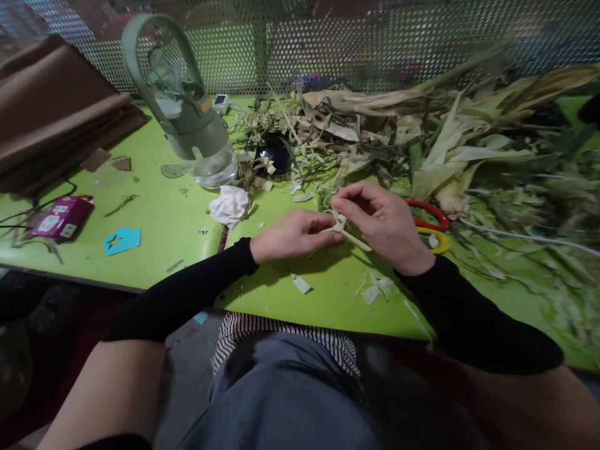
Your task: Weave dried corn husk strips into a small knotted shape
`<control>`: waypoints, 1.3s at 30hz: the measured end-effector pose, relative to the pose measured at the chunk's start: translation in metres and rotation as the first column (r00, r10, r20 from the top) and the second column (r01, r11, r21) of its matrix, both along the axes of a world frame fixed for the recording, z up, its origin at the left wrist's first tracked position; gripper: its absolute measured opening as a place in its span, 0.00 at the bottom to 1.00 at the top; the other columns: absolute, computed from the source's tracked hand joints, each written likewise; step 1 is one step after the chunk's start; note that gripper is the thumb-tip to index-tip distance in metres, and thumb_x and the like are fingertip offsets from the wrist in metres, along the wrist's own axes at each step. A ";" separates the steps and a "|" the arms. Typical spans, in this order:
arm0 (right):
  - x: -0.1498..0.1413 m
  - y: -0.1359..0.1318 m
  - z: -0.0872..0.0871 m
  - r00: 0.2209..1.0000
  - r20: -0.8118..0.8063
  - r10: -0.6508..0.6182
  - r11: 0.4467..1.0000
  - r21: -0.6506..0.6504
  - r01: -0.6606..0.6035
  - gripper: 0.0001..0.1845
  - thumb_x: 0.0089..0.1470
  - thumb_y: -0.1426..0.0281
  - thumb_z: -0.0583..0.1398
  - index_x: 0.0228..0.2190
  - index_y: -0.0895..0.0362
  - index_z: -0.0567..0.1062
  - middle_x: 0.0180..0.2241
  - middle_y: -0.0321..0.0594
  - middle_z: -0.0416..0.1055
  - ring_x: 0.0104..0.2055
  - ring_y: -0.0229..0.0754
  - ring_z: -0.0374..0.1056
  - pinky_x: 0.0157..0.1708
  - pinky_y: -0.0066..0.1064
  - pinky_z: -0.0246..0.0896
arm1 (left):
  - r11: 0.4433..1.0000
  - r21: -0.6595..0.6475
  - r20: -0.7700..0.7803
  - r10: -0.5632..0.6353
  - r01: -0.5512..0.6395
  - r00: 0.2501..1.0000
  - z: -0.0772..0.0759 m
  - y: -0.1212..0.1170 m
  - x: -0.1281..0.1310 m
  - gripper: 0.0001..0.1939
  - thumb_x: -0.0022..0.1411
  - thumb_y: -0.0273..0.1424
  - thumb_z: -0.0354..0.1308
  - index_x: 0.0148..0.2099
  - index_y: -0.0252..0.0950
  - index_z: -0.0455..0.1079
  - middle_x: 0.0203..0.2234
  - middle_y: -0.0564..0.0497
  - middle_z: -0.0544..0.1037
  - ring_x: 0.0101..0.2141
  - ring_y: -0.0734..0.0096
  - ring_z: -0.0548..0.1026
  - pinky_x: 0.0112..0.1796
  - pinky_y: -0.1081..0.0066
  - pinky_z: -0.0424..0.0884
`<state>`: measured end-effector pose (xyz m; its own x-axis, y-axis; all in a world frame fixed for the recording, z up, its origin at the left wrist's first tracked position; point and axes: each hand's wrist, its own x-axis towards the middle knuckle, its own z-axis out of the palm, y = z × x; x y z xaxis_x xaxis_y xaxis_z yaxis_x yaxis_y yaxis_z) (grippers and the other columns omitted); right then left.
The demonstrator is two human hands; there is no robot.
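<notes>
Over the green table, both of my hands meet at a pale strip of corn husk [354, 238]. My left hand [300, 234] is closed, pinching the strip between thumb and fingers. Close beside it, my right hand [382, 222] has its thumb and forefinger pressed together on the upper end of the strip. Just behind the fingertips lies a small bundle of green shreds [324, 197], partly hidden. Scissors with a red and yellow handle [434, 217] lie right of my right hand, their blades out of sight. Husk scraps [375, 287] lie nearer the table edge.
A large heap of dried corn husks [450, 150] covers the back right. A water bottle [197, 125] and crumpled tissue [229, 205] stand left of centre. Farther left are brown folded material [56, 112], a purple box [63, 217] and a blue paper piece [122, 240]. A perforated screen [225, 50] borders the back.
</notes>
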<state>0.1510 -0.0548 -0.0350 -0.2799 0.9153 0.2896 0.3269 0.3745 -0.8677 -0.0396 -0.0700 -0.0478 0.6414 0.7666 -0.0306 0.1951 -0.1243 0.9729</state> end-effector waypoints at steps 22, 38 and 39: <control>0.011 0.010 0.004 0.999 -0.011 0.044 0.981 -0.187 -0.046 0.17 0.55 0.53 0.70 0.35 0.53 0.80 0.29 0.36 0.74 0.30 0.40 0.66 0.32 0.34 0.63 | 0.941 -0.293 0.243 0.246 -0.171 0.938 -0.009 0.008 0.005 0.07 0.73 0.30 0.57 0.45 0.32 0.72 0.39 0.45 0.83 0.36 0.74 0.80 0.45 0.68 0.75; 0.015 0.010 0.010 0.966 -0.106 -0.235 0.972 -0.001 0.236 0.11 0.58 0.58 0.70 0.37 0.50 0.78 0.32 0.38 0.72 0.29 0.40 0.62 0.32 0.37 0.60 | 0.851 -0.492 0.369 0.394 -0.182 0.842 -0.006 0.007 0.009 0.12 0.74 0.33 0.56 0.49 0.31 0.77 0.45 0.42 0.86 0.43 0.70 0.83 0.54 0.64 0.79; 0.015 0.009 0.011 0.952 -0.121 -0.281 0.957 0.042 0.288 0.11 0.60 0.57 0.69 0.36 0.49 0.76 0.31 0.38 0.71 0.29 0.41 0.60 0.31 0.37 0.58 | 0.836 -0.512 0.378 0.425 -0.196 0.822 -0.004 0.009 0.008 0.13 0.73 0.31 0.54 0.51 0.31 0.77 0.47 0.41 0.85 0.46 0.67 0.83 0.55 0.63 0.79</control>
